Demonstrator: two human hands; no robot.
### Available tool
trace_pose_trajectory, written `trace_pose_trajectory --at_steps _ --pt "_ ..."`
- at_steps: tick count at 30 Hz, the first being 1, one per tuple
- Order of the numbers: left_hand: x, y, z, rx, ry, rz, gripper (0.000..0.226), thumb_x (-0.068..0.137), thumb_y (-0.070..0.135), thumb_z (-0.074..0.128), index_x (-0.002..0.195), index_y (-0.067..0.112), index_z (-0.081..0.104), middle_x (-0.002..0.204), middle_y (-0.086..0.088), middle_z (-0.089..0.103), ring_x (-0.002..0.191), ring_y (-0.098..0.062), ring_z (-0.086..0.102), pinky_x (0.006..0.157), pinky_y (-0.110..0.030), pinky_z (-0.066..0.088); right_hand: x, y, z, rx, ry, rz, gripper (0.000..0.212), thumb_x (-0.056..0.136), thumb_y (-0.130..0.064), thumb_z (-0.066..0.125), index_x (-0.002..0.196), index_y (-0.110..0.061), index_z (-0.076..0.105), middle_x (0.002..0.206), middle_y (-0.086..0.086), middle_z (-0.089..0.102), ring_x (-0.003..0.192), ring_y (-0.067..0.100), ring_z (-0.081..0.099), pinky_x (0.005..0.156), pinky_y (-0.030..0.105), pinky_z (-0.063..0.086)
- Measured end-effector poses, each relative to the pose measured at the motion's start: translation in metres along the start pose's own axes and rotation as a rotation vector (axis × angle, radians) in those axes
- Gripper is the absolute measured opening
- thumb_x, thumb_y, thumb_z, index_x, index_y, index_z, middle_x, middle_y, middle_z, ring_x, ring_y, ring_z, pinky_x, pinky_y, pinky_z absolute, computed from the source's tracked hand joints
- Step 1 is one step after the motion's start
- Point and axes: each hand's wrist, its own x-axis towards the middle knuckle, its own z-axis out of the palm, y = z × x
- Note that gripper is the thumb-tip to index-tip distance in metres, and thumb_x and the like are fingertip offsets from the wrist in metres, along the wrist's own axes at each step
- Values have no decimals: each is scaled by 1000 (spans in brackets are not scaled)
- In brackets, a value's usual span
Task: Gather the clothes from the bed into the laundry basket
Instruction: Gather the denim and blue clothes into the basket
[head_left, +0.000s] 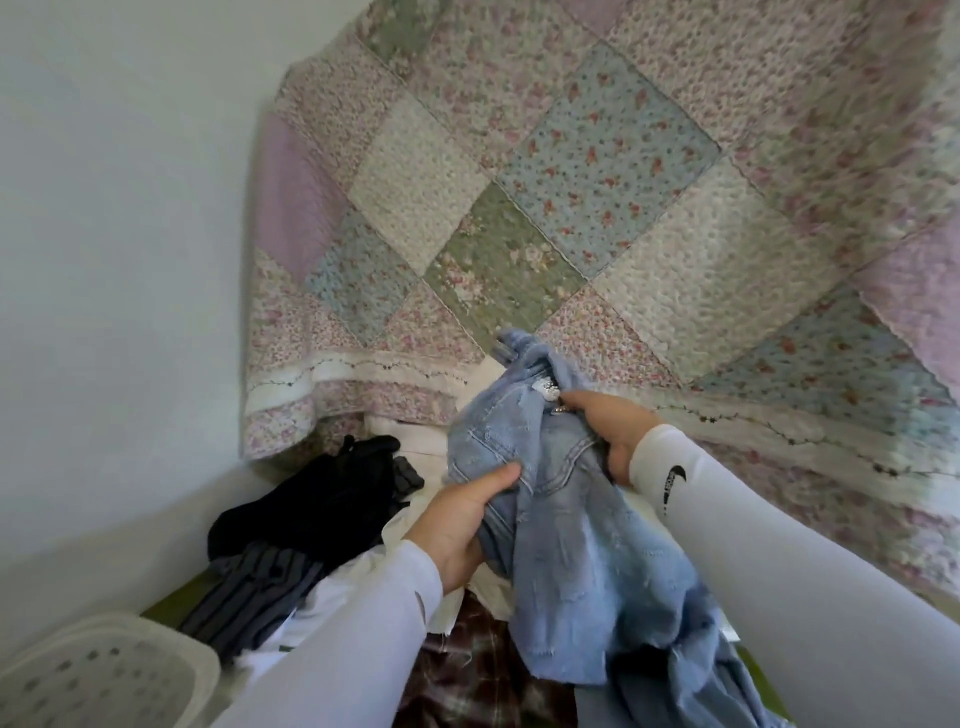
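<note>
Jeans (561, 499) held bunched above the clothes pile (311, 519), right of the basket (119, 670), left hand (462, 525) and right hand (613, 431) both clenched on denim; gather the dangling legs before swinging left so nothing drags or snags the rim.

Bed (363, 421) under a floral patchwork quilt (597, 182) — spread flat, edge draped over the side, a white sheet showed beneath.
</note>
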Motion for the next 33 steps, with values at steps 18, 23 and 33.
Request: trace_pose_trajectory --at_steps 18,23,33 --pt "-4 75 24 -84 52 114 43 92 46 65 114 9 74 106 -15 76 91 -33 74 72 -41 62 -17 8 -21 -268 -13 -578 98 71 -37 82 151 -41 25 154 -6 34 129 11 48 108 41 43" --pt "-15 83 12 9 -173 41 68 83 65 66 123 10 71 123 -18 70 110 -36 68 102 -53 49 -18 -14 -5 -67 -10 -581 68 86 -16 72 143 -38 42 130 -5 54 82 6 70 67 24 59" --pt "-22 95 11 255 99 241 136 61 30 93 159 31 -2 147 -10 50 123 -29 58 104 -53 45 -6 -39 5 66 94 -403 43 92 -24 63 133 -20 51 114 9 64 86 24 67 66 29 52"
